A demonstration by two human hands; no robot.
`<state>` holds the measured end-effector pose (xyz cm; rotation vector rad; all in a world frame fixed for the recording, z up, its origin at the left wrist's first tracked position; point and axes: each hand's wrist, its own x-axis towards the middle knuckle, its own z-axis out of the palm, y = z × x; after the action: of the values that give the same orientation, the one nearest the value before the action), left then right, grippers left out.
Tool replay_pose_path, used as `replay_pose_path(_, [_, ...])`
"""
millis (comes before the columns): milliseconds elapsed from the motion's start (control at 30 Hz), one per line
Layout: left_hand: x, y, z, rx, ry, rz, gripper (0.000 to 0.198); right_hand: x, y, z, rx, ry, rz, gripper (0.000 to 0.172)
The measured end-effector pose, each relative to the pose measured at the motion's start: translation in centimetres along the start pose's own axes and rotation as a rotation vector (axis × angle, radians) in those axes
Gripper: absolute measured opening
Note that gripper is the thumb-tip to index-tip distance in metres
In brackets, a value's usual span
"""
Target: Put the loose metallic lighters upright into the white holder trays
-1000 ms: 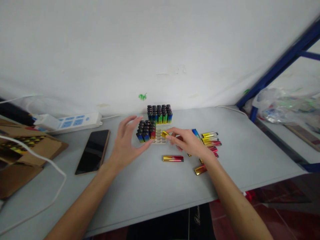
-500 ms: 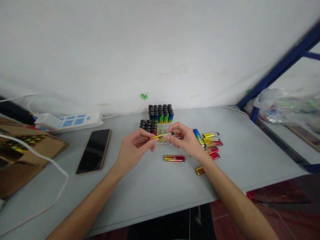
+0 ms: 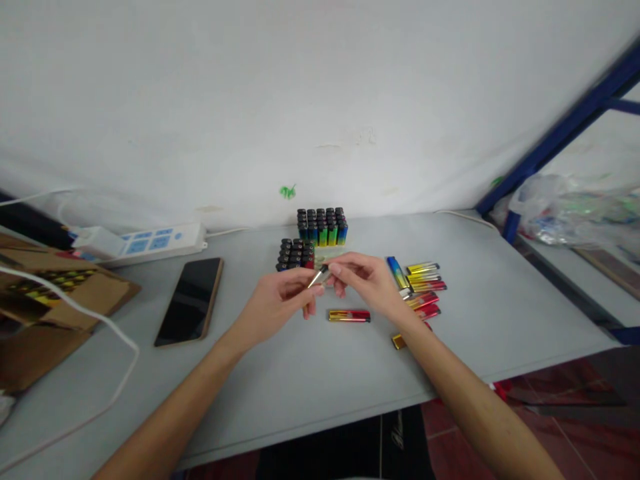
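Note:
A lighter [image 3: 317, 277] with a black top is held between both hands at mid-table, tilted. My left hand [image 3: 275, 298] pinches its lower body, and the fingers of my right hand [image 3: 361, 279] close on its black end. Behind my hands stand upright lighters in a block [image 3: 323, 227], blue and green-yellow with black tops. A second group of upright lighters [image 3: 296, 254] is just in front, partly hidden by my left hand. A red-and-gold lighter [image 3: 349, 316] lies below my right hand. More loose lighters [image 3: 424, 283] lie to the right, red, gold and blue.
On the left are a phone [image 3: 190, 301], a white power strip [image 3: 160, 241], a cardboard box [image 3: 60, 300] with small items and a white cable [image 3: 103, 320]. At the right stand a blue frame [image 3: 545, 150] and plastic bags [image 3: 565, 210]. A wall rises behind the table [image 3: 300, 393].
The held lighter has turned from nearly level to a steeper tilt, its black end up. My right hand has shifted slightly down, and both hands still hold the lighter.

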<state>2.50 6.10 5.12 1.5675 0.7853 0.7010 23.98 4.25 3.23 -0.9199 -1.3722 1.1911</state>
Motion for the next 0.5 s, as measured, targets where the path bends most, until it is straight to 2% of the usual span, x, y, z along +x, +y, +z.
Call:
replay_pose_path(100, [0.1, -0.3, -0.4, -0.073, 0.019, 0.015, 0.030, 0.2, 0.2, -0.8, -0.124, 0.088, -0.036, 0.038])
replay_pose_path(233, [0.1, -0.7, -0.6, -0.195, 0.044, 0.006, 0.035, 0.5, 0.9, -2.4, -0.545, 0.166, -0.088, 0.029])
replay_pose_path(333, [0.2, -1.0, -0.3, -0.282, 0.058, -0.023, 0.036, 0.6, 1.7, -2.8, -0.794, 0.104, -0.160, 0.022])
replay_pose_path(500, [0.5, -0.8, 0.4, -0.326, 0.095, -0.112, 0.055, 0.5, 3.3, -2.0, -0.891, -0.035, -0.214, 0.026])
